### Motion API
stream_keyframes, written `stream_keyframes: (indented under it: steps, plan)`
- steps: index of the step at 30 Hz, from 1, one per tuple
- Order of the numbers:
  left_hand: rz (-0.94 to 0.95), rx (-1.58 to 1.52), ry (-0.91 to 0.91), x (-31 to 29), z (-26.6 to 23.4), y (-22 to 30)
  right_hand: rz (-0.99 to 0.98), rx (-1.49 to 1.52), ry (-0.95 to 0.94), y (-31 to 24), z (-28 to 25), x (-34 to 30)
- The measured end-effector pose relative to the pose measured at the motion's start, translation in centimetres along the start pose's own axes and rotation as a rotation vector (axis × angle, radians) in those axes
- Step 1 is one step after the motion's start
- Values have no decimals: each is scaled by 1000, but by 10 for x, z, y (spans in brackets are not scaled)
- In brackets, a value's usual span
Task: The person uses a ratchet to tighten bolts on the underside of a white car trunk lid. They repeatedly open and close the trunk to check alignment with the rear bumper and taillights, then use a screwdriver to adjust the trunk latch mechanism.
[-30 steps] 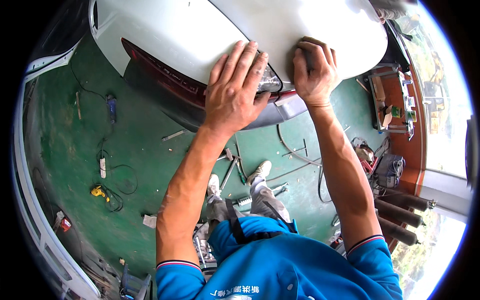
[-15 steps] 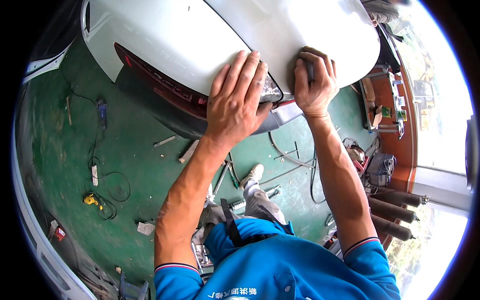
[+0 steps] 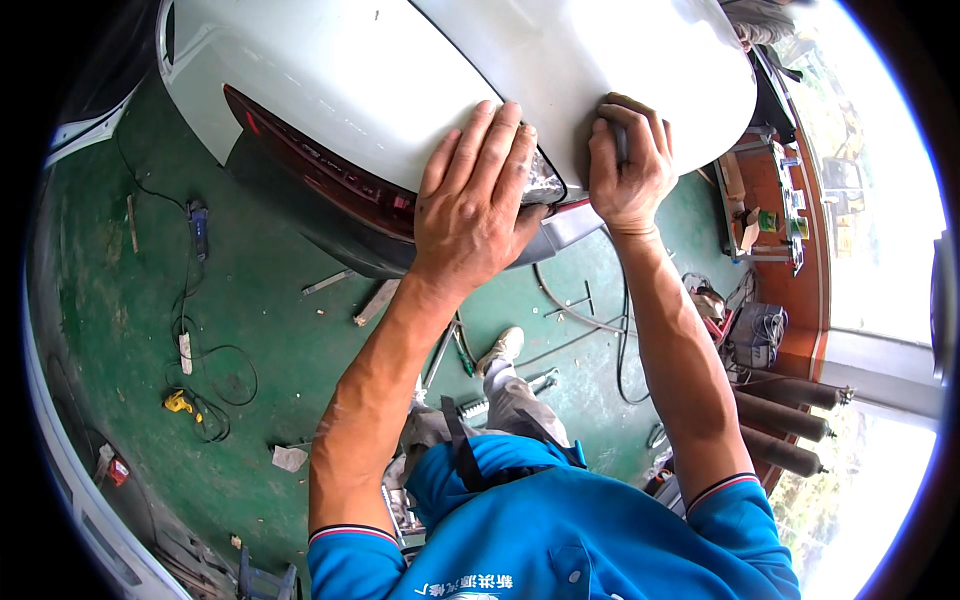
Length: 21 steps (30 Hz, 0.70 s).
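A white car body (image 3: 300,70) fills the top of the view, a dark seam running between two of its panels. My left hand (image 3: 475,195) lies flat, fingers stretched forward, on the panel edge beside the long dark-red tail light (image 3: 320,165). Just right of the seam, my right hand (image 3: 632,165) is curled against the neighbouring panel. Something greyish shows between its thumb and fingers, but I cannot make out what it is. Between the hands, a shiny lamp corner (image 3: 543,183) is partly covered by my left hand. The dark bumper (image 3: 350,250) curves below.
On the green floor lie a blue power tool (image 3: 198,228), a yellow tool (image 3: 178,402), cables and loose bars. To the right stand a shelf trolley (image 3: 765,200), a grey machine (image 3: 757,335) and several dark cylinders (image 3: 785,425). Another person's sleeve (image 3: 760,22) shows at top right.
Both hands keep their places on the car. The view has shifted a little, so the floor and the items on it sit slightly farther left.
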<state>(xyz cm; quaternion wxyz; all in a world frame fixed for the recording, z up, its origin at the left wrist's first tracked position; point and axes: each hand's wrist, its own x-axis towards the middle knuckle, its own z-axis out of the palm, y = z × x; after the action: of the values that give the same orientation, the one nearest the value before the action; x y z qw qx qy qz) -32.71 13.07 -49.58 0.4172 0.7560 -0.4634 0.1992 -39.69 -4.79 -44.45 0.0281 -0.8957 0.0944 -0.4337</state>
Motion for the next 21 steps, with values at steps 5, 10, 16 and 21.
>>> stream_keyframes:
  steps: [5,10,16,21]
  plan:
    - [-13,-5,4,0,-1,0,3,11,-15,-4,-2,2]
    - [-2,1,2,0,0,1,-24,18,31,1,2,0]
    - [2,0,0,1,-1,3,-32,19,45,5,1,-2]
    - [4,29,-25,3,-2,4,-22,7,50,11,5,-3]
